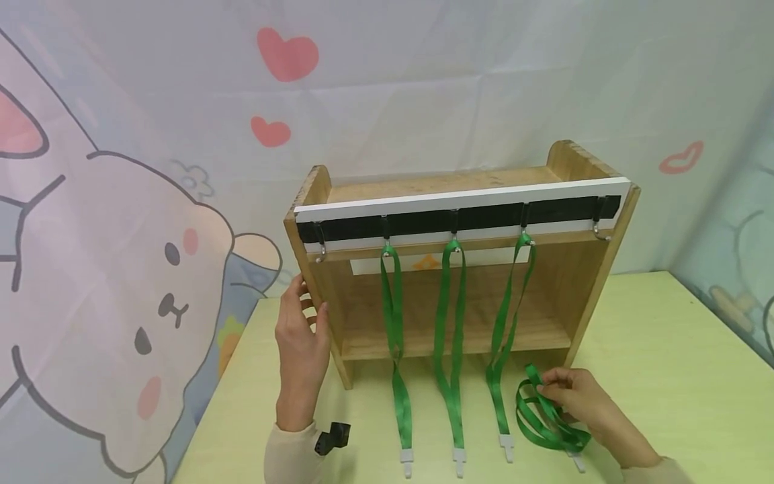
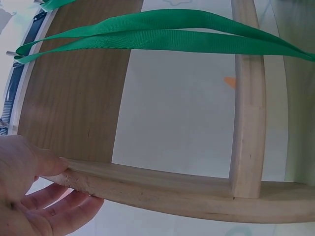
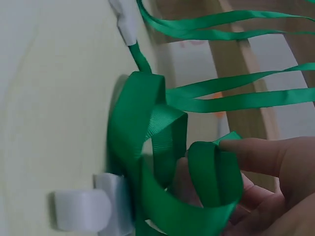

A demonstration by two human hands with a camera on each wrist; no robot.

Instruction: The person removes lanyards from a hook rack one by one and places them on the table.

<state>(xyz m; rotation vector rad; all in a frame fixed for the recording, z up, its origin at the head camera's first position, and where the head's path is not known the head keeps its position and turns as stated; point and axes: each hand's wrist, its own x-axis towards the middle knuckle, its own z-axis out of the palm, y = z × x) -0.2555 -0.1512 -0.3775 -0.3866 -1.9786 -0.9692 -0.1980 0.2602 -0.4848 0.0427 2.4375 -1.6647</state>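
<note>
My left hand (image 1: 302,343) grips the left side panel of a wooden shelf (image 1: 598,296); in the left wrist view its thumb lies on one face of the panel (image 2: 162,196) and the fingers on the other. At the shelf's lower right, my right hand (image 1: 577,396) pinches a strap of a coiled green lanyard (image 1: 532,420). The coil's loops spread below the fingers in the right wrist view, beside its white plastic clip (image 3: 83,210). Three more green lanyards, a left (image 1: 402,396), a middle (image 1: 443,316) and a right one (image 1: 498,336), hang from hooks, clips downward.
A white board with a black strip (image 1: 417,220) runs across the shelf's upper front and bears several metal hooks. The leftmost hook (image 1: 320,245) and rightmost hook (image 1: 598,225) carry nothing. The shelf stands on a pale yellow table (image 1: 659,363) before a cartoon-printed curtain (image 1: 423,101).
</note>
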